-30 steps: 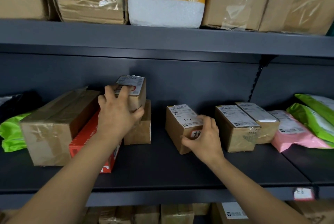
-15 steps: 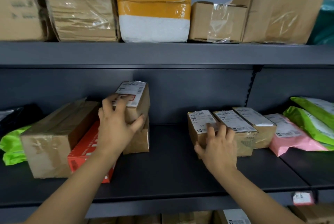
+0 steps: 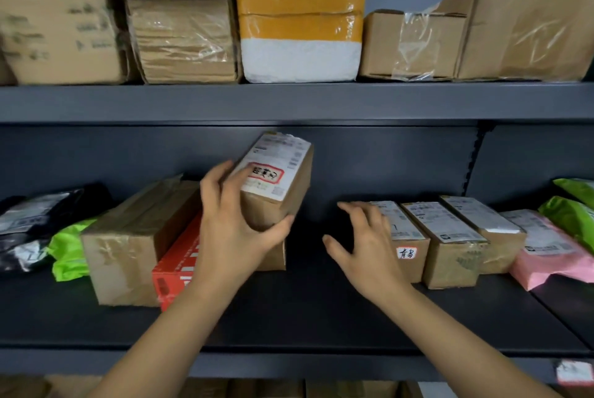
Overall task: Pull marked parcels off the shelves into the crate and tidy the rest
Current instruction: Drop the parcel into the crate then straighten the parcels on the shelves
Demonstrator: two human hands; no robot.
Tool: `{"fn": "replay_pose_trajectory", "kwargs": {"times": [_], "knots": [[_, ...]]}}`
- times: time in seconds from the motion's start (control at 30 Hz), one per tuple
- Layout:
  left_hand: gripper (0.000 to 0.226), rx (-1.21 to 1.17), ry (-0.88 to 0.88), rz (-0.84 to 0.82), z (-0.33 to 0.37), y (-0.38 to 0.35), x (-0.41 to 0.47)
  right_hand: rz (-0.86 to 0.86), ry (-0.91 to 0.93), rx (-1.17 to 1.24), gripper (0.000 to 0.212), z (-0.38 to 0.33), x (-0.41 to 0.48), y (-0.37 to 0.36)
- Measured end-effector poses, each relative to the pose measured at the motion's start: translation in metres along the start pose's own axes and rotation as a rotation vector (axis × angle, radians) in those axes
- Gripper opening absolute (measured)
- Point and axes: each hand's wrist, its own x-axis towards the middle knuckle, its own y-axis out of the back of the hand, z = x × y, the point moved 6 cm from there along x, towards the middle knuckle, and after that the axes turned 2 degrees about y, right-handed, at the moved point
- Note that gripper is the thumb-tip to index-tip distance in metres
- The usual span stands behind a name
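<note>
Precariously, the left hand point(image 3: 231, 224) grips the tilted brown cardboard parcel with a red-marked label point(image 3: 279, 185), the right hand point(image 3: 364, 246) spread empty to its right; a one-handed slip could drop it.

Single head-worn wide-angle camera faced shelving head-on, close range. Middle shelf point(image 3: 305, 310) filled frame centre; upper shelf point(image 3: 289, 101) crossed upper third. Left hand point(image 3: 231, 227), gripping marked parcel point(image 3: 279, 172), and right hand point(image 3: 366, 246) entered from bottom edge.
</note>
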Motion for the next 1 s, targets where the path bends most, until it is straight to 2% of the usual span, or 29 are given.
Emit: {"fn": "replay_pose_trajectory", "kwargs": {"times": [0.2, 0.33, 0.4, 0.53, 0.6, 0.67, 0.83, 0.93, 1.0], "knots": [[0.080, 0.131, 0.175, 0.085, -0.041, 0.053, 0.006, -0.253, 0.017, -0.016, 0.067, -0.030, 0.010, -0.047], [0.077, 0.158, 0.193, 0.139, -0.057, 0.075, -0.002, -0.257, -0.055, -0.077, 0.075, -0.056, 0.027, -0.077], [0.077, 0.159, 0.192, 0.153, -0.060, 0.082, -0.004, -0.286, -0.077, -0.081, 0.072, -0.070, 0.039, -0.089], [0.077, 0.122, 0.199, 0.182, -0.061, 0.090, -0.004, -0.549, -0.050, -0.197, 0.058, -0.081, 0.049, -0.123], [0.077, 0.095, 0.211, 0.198, -0.060, 0.092, -0.004, -0.634, -0.063, -0.233, 0.057, -0.076, 0.042, -0.134], [0.076, 0.087, 0.222, 0.208, -0.061, 0.093, -0.004, -0.567, -0.077, -0.228, 0.057, -0.069, 0.039, -0.132], [0.075, 0.113, 0.210, 0.188, -0.062, 0.082, -0.004, -0.237, -0.158, -0.154, 0.050, -0.042, 0.038, -0.103], [0.075, 0.075, 0.227, 0.160, -0.064, 0.071, -0.005, -0.171, -0.277, -0.070, 0.068, -0.015, 0.034, -0.088], [0.076, 0.062, 0.231, 0.150, -0.065, 0.064, -0.004, -0.144, -0.245, -0.121, 0.077, -0.005, 0.032, -0.076]]}}
